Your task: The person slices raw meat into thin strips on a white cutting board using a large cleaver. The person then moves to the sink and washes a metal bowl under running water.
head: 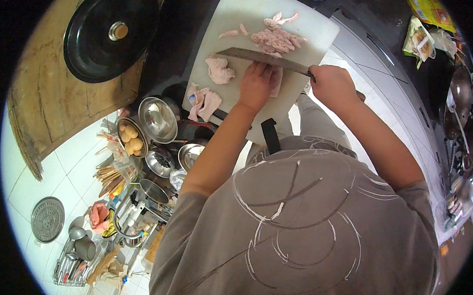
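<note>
A white cutting board (pixel 250 9) lies before me. My right hand (pixel 332 82) grips the handle of a kitchen knife (pixel 260 56), whose long blade reaches left across the board. Just below the blade, my left hand (pixel 259 83) presses on a flat piece of pale raw meat (pixel 277 82), its fingertips close to the steel. Beyond the blade is a pile of sliced raw meat (pixel 278 40), with a few strips beside it. Left of my left hand rests a lump of raw meat (pixel 220 70); nearer me, another pale piece (pixel 205 102) lies at the board's left edge.
At the left are a large black lid (pixel 95 34) on a wooden surface (pixel 100 90), metal bowls (pixel 157 119), a bowl of brown round items (pixel 130 139) and a faucet (pixel 118 221). Food packets (pixel 419 40) and a wok (pixel 458 94) stand at the right.
</note>
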Demonstrator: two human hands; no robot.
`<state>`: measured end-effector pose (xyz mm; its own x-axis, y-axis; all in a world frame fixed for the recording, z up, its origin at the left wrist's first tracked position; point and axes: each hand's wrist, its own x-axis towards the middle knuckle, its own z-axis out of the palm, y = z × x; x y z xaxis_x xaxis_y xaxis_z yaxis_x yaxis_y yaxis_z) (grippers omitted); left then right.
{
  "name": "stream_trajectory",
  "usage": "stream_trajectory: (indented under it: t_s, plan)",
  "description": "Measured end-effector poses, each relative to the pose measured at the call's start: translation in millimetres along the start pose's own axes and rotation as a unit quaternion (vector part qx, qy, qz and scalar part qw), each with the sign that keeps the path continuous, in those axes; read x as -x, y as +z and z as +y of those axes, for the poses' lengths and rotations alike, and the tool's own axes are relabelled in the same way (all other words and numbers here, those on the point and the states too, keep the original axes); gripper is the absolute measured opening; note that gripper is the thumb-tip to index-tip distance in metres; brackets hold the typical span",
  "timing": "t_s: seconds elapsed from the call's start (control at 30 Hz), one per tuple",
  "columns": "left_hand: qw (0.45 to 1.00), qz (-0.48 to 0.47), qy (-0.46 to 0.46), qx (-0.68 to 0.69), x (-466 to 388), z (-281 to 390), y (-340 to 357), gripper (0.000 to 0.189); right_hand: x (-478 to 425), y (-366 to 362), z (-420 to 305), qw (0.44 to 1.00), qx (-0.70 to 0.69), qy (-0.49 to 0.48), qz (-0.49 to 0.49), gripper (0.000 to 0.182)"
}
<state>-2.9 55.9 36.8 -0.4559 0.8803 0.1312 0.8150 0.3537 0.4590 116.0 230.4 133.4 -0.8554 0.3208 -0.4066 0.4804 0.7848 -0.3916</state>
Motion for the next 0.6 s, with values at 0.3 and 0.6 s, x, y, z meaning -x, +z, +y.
stream_trajectory:
  t_s: [0.3,0.6]
  plan:
    - [0.999,0.053,-0.009,-0.001,0,10,15,0.019,-9,-16,-2,0.998,0.056,-0.018,-0.036,0.012]
    - [0.998,0.034,-0.043,0.009,-5,9,15,0.030,-56,17,-22,0.999,0.039,-0.023,-0.021,0.015]
